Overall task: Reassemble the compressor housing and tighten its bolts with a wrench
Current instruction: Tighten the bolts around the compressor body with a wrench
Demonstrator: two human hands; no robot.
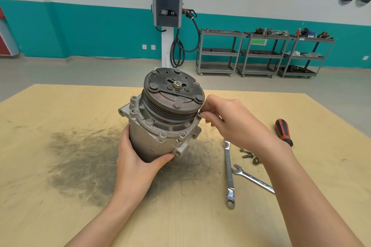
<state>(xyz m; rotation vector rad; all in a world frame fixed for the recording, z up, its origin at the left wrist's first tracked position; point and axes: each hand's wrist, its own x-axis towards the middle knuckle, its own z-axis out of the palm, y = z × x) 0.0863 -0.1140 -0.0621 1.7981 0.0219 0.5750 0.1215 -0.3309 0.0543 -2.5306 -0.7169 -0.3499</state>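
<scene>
Grey metal compressor with dark pulley disc (160, 118) stands tilted on the tan wooden table (60, 106) | left hand (136, 162) wraps its lower body, base hidden | right hand (224, 118) pinches a small bolt (199, 114) at the flange edge, mostly covered | two steel wrenches (228, 170), loose bolts (250, 156) near, partly behind forearm.

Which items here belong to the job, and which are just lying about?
In use: compressor, bolt pinched by right hand, left hand, loose bolts, two wrenches.
Lying about: screwdriver, carts, wall charger.
</scene>
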